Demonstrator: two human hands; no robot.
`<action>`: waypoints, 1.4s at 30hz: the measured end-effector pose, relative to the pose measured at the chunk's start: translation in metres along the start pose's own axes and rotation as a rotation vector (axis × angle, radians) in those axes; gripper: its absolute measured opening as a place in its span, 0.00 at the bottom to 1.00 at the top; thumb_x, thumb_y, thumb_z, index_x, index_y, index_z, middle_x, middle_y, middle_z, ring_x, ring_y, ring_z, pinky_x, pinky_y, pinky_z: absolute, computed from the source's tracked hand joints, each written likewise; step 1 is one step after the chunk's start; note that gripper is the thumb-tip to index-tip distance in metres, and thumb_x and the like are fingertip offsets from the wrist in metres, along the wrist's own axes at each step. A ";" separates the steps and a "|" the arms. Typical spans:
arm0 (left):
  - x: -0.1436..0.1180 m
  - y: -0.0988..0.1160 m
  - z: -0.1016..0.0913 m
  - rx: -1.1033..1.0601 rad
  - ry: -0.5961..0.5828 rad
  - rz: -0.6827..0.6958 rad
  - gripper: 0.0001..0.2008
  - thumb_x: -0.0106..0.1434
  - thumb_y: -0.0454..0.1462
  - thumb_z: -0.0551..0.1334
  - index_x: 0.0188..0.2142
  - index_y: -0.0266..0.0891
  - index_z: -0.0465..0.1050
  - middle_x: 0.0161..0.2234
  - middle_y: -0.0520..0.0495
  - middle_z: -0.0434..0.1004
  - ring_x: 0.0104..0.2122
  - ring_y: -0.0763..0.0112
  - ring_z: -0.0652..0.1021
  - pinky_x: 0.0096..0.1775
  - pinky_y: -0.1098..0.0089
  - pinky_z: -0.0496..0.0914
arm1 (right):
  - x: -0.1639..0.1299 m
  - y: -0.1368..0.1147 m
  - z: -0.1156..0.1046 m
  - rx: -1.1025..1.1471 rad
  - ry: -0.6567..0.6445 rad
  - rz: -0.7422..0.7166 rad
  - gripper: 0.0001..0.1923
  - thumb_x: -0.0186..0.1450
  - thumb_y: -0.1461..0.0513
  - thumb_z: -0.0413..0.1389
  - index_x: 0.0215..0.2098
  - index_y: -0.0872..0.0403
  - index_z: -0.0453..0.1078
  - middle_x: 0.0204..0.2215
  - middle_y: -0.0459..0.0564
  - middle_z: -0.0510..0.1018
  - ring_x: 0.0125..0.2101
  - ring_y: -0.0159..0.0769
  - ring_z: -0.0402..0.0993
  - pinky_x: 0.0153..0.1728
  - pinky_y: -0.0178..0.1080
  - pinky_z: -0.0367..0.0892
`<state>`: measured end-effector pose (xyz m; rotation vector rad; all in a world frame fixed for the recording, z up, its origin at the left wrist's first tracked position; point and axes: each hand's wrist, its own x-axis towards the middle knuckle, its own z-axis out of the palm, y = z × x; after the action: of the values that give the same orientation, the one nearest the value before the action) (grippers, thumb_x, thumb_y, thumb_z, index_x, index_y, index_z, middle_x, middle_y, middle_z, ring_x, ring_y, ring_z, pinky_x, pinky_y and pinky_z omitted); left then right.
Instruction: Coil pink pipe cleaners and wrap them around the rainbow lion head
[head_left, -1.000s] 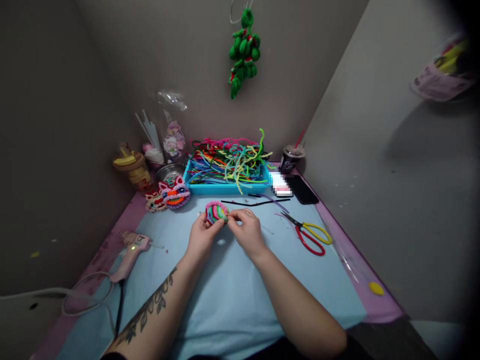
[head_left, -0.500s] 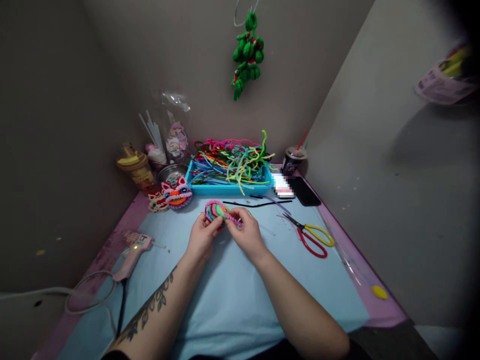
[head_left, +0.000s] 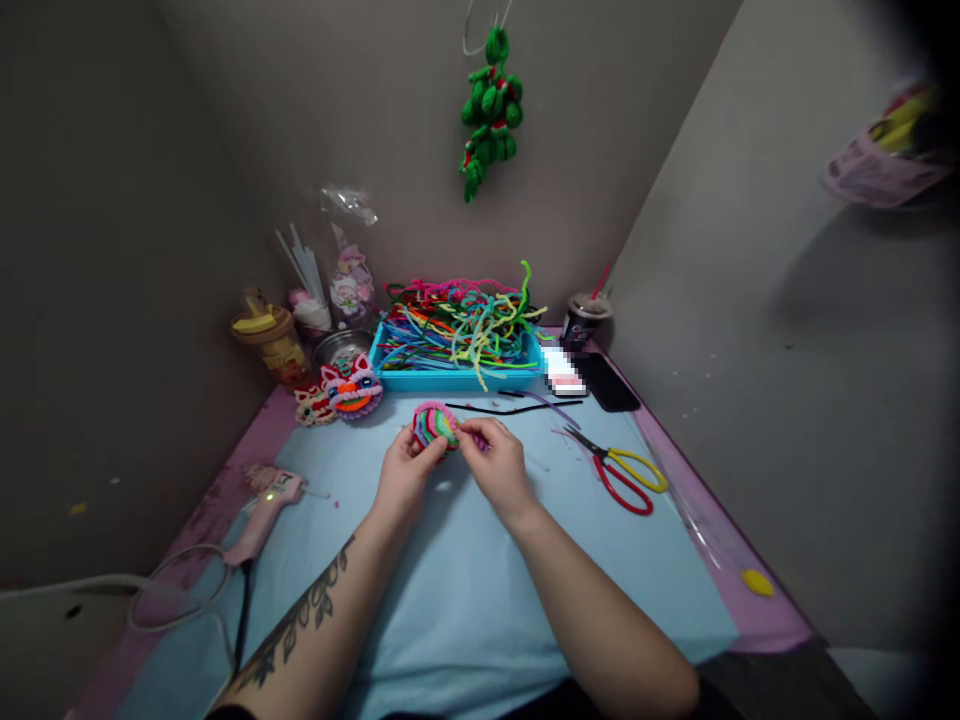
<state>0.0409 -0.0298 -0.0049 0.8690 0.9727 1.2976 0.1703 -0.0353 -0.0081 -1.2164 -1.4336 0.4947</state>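
Note:
Over the middle of the blue cloth, my left hand [head_left: 406, 468] pinches a round, multicoloured pipe-cleaner piece [head_left: 433, 424] with a pink fuzzy rim. Curved bands of red, green, blue and yellow cross its face. Against the piece's right edge, my right hand [head_left: 498, 468] is closed on a twisted pink-purple pipe cleaner [head_left: 481, 441], mostly covered by the fingers. Beyond both hands lie a black pipe cleaner [head_left: 510, 411] and a purple one [head_left: 555, 408]. A finished-looking lion-head piece [head_left: 354, 390] rests to the far left of my hands.
Behind stands a blue tray [head_left: 465, 381] heaped with pipe cleaners. Scissors [head_left: 611, 462] with red and yellow handles lie at right, near a black phone [head_left: 609, 382] and a drink cup [head_left: 586, 318]. A pink glue gun [head_left: 262, 515] with its cable is at left.
My right fingers have shifted along the twisted pipe cleaner, closer to the round piece's edge, covering more of the strand. The round piece has turned slightly in my left hand.

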 end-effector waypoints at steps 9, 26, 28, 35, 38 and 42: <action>0.002 0.007 -0.002 -0.163 0.112 -0.058 0.22 0.43 0.38 0.74 0.38 0.38 0.72 0.33 0.50 0.79 0.31 0.71 0.77 0.35 0.73 0.69 | -0.001 0.004 -0.002 -0.003 -0.048 0.001 0.09 0.60 0.63 0.55 0.39 0.53 0.70 0.36 0.50 0.75 0.37 0.37 0.71 0.38 0.38 0.67; -0.003 0.005 0.002 -0.181 0.005 -0.171 0.22 0.43 0.34 0.73 0.39 0.39 0.71 0.35 0.48 0.80 0.36 0.67 0.79 0.37 0.69 0.72 | 0.001 0.012 -0.004 0.047 0.165 0.143 0.08 0.61 0.56 0.56 0.32 0.53 0.69 0.25 0.45 0.74 0.27 0.32 0.68 0.31 0.35 0.65; -0.004 0.004 0.003 -0.194 -0.018 -0.182 0.22 0.44 0.34 0.73 0.39 0.40 0.71 0.36 0.48 0.80 0.36 0.67 0.79 0.38 0.68 0.72 | 0.001 0.012 -0.003 0.079 0.163 0.177 0.09 0.60 0.56 0.57 0.31 0.53 0.70 0.25 0.45 0.75 0.26 0.32 0.69 0.30 0.35 0.65; -0.004 0.005 0.006 -0.248 -0.018 -0.167 0.21 0.45 0.32 0.72 0.40 0.40 0.72 0.37 0.49 0.79 0.36 0.69 0.78 0.38 0.69 0.73 | 0.001 0.010 0.002 0.177 0.117 0.156 0.10 0.61 0.60 0.53 0.35 0.53 0.76 0.33 0.50 0.80 0.33 0.37 0.75 0.36 0.38 0.70; -0.002 0.005 0.004 -0.276 -0.010 -0.165 0.19 0.47 0.33 0.71 0.40 0.41 0.72 0.38 0.50 0.79 0.36 0.70 0.78 0.39 0.69 0.74 | 0.002 0.014 0.003 0.210 0.069 0.093 0.11 0.60 0.64 0.52 0.36 0.52 0.76 0.37 0.52 0.79 0.40 0.38 0.75 0.43 0.41 0.70; 0.002 0.004 -0.002 -0.306 0.018 -0.195 0.18 0.47 0.34 0.71 0.39 0.41 0.73 0.38 0.50 0.79 0.36 0.70 0.79 0.41 0.68 0.74 | 0.005 0.018 0.000 0.255 -0.040 0.084 0.16 0.58 0.67 0.52 0.40 0.51 0.77 0.41 0.52 0.78 0.44 0.38 0.73 0.49 0.43 0.68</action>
<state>0.0380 -0.0271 -0.0024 0.5150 0.8231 1.2471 0.1779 -0.0240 -0.0205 -1.0692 -1.3116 0.7402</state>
